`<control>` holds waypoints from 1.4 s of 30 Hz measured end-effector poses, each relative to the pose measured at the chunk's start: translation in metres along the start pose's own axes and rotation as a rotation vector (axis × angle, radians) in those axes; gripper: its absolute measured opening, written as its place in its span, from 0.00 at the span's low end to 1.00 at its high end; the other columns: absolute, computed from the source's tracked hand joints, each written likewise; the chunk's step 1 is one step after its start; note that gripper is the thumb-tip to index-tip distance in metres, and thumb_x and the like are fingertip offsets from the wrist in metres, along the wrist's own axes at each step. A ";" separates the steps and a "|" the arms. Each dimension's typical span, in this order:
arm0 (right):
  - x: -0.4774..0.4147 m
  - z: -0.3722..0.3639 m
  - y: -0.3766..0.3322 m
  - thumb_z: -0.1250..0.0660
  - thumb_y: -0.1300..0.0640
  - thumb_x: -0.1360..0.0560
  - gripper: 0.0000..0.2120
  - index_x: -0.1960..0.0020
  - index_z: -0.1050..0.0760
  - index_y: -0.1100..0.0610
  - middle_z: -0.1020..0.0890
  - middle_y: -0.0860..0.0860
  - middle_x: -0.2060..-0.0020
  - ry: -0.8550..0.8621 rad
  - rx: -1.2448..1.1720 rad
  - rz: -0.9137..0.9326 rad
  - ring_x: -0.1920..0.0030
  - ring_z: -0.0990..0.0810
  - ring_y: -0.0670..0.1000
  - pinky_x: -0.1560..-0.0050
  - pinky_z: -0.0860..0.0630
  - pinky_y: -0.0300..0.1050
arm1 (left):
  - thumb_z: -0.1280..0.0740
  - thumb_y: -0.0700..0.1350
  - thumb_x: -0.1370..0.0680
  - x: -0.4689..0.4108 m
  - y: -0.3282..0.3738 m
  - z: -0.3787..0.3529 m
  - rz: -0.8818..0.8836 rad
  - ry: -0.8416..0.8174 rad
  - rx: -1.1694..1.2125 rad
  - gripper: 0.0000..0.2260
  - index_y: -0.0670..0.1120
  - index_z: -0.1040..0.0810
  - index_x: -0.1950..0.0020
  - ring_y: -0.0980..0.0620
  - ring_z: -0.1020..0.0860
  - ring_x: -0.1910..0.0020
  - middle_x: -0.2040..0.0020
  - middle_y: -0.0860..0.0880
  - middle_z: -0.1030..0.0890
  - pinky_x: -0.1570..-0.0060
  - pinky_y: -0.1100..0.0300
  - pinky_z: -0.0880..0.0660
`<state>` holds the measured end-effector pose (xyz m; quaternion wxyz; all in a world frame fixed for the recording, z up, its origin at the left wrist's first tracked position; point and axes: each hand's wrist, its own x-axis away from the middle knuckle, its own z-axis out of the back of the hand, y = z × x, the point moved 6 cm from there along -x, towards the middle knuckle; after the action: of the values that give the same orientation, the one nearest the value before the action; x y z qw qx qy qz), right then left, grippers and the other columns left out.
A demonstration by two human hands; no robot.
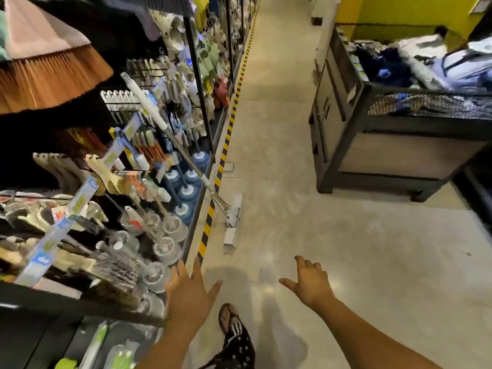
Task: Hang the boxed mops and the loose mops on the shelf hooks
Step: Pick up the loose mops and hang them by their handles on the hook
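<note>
A shop aisle, seen from above by the person walking it. The pale concrete floor (306,161) runs straight ahead as a wide lane between a shelf on the left and a bin on the right, and broadens at the near right.

The tall dark shelf (198,83) fills the left side. Its hooks are crowded with brushes, scrubbers and blue-based toilet brushes (187,191). Along its foot a yellow-and-black striped edge (226,145) marks where the shelf meets the floor.

On the right stands a dark-framed bin (399,155) with mesh sides, piled with blue and white packaged goods. Its near corner juts into the aisle. A yellow wall (399,9) rises behind it.

An orange-bristled broom head (48,70) hangs at the upper left.

One loose mop (159,119) leans at a slant against the shelf front. Its white grip points up toward the hooks, and its flat white head (234,217) rests on the floor just beside the striped edge, not hung.

Both arms reach forward at the bottom. The left hand (189,291) hovers over the shelf's edge, fingers spread and straight, holding nothing. The right hand (310,284) is out over bare floor, well apart from the mop, fingers loosely extended and likewise empty. A sandalled foot (229,318) shows between them.

Blue-and-yellow label strips (80,198) hang from the hooks. Their print is too blurred to read.
</note>
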<state>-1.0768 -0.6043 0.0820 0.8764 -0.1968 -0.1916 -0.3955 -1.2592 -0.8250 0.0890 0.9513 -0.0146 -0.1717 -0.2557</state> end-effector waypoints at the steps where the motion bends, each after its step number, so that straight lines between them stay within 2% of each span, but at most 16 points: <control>1: -0.019 0.013 -0.010 0.42 0.34 0.23 0.36 0.25 0.43 0.56 0.29 0.55 0.31 0.005 0.003 0.008 0.32 0.32 0.59 0.36 0.31 0.52 | 0.54 0.74 0.30 -0.018 -0.001 0.013 0.028 -0.004 0.029 0.44 0.45 0.29 0.28 0.33 0.28 0.34 0.32 0.33 0.27 0.40 0.37 0.28; 3: -0.055 0.041 -0.032 0.42 0.34 0.23 0.37 0.25 0.43 0.56 0.29 0.54 0.31 0.024 0.018 0.025 0.32 0.32 0.58 0.36 0.31 0.51 | 0.51 0.73 0.26 -0.054 -0.002 0.034 0.057 0.029 0.071 0.41 0.48 0.44 0.21 0.38 0.41 0.24 0.23 0.38 0.40 0.30 0.41 0.39; 5: -0.091 0.065 -0.060 0.42 0.34 0.23 0.37 0.24 0.43 0.56 0.29 0.54 0.30 0.053 0.008 0.050 0.32 0.32 0.58 0.36 0.32 0.51 | 0.48 0.71 0.24 -0.094 -0.007 0.053 0.070 0.078 0.124 0.40 0.49 0.51 0.20 0.40 0.48 0.22 0.21 0.40 0.47 0.27 0.44 0.45; 11: -0.154 0.093 -0.138 0.39 0.34 0.25 0.37 0.25 0.42 0.55 0.28 0.55 0.31 0.004 -0.114 0.168 0.32 0.32 0.59 0.36 0.31 0.51 | 0.46 0.70 0.24 -0.176 -0.023 0.097 0.167 0.176 0.185 0.40 0.47 0.48 0.20 0.40 0.44 0.23 0.22 0.39 0.42 0.26 0.44 0.41; 17: -0.243 0.138 -0.168 0.34 0.37 0.25 0.35 0.27 0.39 0.56 0.27 0.57 0.32 -0.038 -0.308 0.190 0.32 0.31 0.61 0.38 0.31 0.50 | 0.42 0.69 0.25 -0.268 -0.025 0.129 0.329 0.148 0.337 0.40 0.43 0.40 0.24 0.36 0.34 0.30 0.28 0.36 0.34 0.32 0.43 0.34; 21: -0.330 0.180 -0.192 0.34 0.35 0.27 0.39 0.25 0.41 0.56 0.28 0.57 0.32 -0.054 -0.295 0.281 0.32 0.31 0.61 0.38 0.30 0.52 | 0.41 0.71 0.28 -0.339 -0.017 0.161 0.392 0.206 0.568 0.41 0.44 0.38 0.25 0.35 0.31 0.32 0.29 0.36 0.30 0.36 0.42 0.30; 25: -0.419 0.219 -0.219 0.34 0.37 0.25 0.37 0.26 0.40 0.57 0.26 0.58 0.34 -0.093 -0.225 0.400 0.34 0.30 0.62 0.39 0.28 0.53 | 0.35 0.64 0.25 -0.423 -0.018 0.192 0.553 0.264 0.952 0.40 0.41 0.41 0.23 0.37 0.32 0.29 0.27 0.38 0.33 0.32 0.42 0.34; 28: -0.473 0.246 -0.227 0.34 0.37 0.26 0.38 0.26 0.41 0.58 0.26 0.58 0.34 -0.160 -0.237 0.441 0.33 0.31 0.62 0.39 0.28 0.53 | 0.31 0.56 0.24 -0.478 -0.021 0.214 0.731 0.376 1.238 0.35 0.37 0.38 0.25 0.39 0.25 0.38 0.35 0.38 0.26 0.36 0.45 0.30; 30: -0.502 0.262 -0.227 0.33 0.38 0.26 0.35 0.28 0.38 0.58 0.25 0.58 0.36 -0.203 -0.277 0.448 0.33 0.30 0.61 0.38 0.28 0.53 | 0.32 0.52 0.23 -0.504 -0.022 0.227 0.793 0.438 1.351 0.28 0.36 0.32 0.30 0.44 0.24 0.45 0.43 0.41 0.24 0.41 0.52 0.29; 32: -0.530 0.276 -0.227 0.32 0.39 0.26 0.34 0.30 0.35 0.59 0.24 0.58 0.37 -0.243 -0.291 0.469 0.34 0.29 0.60 0.38 0.28 0.52 | 0.33 0.52 0.22 -0.524 -0.021 0.237 0.778 0.475 1.438 0.14 0.41 0.21 0.48 0.46 0.25 0.56 0.55 0.43 0.22 0.51 0.54 0.32; 33: -0.543 0.280 -0.228 0.32 0.38 0.27 0.34 0.31 0.35 0.59 0.23 0.58 0.37 -0.260 -0.287 0.477 0.34 0.29 0.60 0.38 0.28 0.52 | 0.33 0.55 0.22 -0.531 -0.020 0.239 0.778 0.489 1.470 0.14 0.44 0.21 0.55 0.47 0.25 0.60 0.60 0.44 0.22 0.55 0.53 0.32; 36: -0.575 0.287 -0.233 0.31 0.38 0.28 0.36 0.30 0.35 0.59 0.23 0.59 0.37 -0.298 -0.283 0.486 0.34 0.28 0.61 0.38 0.27 0.53 | 0.37 0.60 0.21 -0.534 -0.019 0.234 0.842 0.477 1.432 0.18 0.48 0.26 0.62 0.50 0.27 0.71 0.67 0.47 0.24 0.66 0.55 0.32; 37: -0.581 0.289 -0.235 0.31 0.38 0.28 0.36 0.30 0.35 0.60 0.23 0.60 0.37 -0.301 -0.287 0.489 0.34 0.28 0.62 0.39 0.27 0.53 | 0.39 0.60 0.20 -0.531 -0.014 0.232 0.855 0.482 1.385 0.19 0.49 0.28 0.64 0.50 0.29 0.73 0.70 0.48 0.26 0.66 0.55 0.33; 39: -0.585 0.289 -0.241 0.31 0.40 0.27 0.36 0.29 0.36 0.61 0.23 0.60 0.38 -0.310 -0.299 0.501 0.35 0.27 0.62 0.39 0.26 0.52 | 0.40 0.58 0.19 -0.518 0.002 0.233 0.861 0.502 1.282 0.20 0.48 0.33 0.66 0.47 0.32 0.68 0.69 0.46 0.31 0.61 0.53 0.36; 41: -0.578 0.284 -0.247 0.30 0.43 0.26 0.34 0.29 0.36 0.62 0.23 0.60 0.37 -0.359 -0.315 0.519 0.35 0.27 0.61 0.40 0.27 0.50 | 0.38 0.52 0.18 -0.499 0.028 0.231 0.833 0.512 1.277 0.16 0.44 0.30 0.62 0.48 0.31 0.65 0.65 0.44 0.31 0.60 0.54 0.34; 42: -0.570 0.281 -0.251 0.30 0.45 0.25 0.33 0.29 0.36 0.63 0.23 0.59 0.38 -0.391 -0.321 0.538 0.35 0.27 0.60 0.41 0.28 0.49 | 0.37 0.48 0.19 -0.488 0.044 0.229 0.812 0.497 1.295 0.12 0.42 0.28 0.58 0.50 0.29 0.66 0.63 0.44 0.28 0.61 0.58 0.31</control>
<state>-1.6703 -0.2662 0.0891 0.8538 -0.4472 -0.2323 -0.1307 -1.7056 -0.5253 0.1443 0.8000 0.5361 -0.0503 0.2648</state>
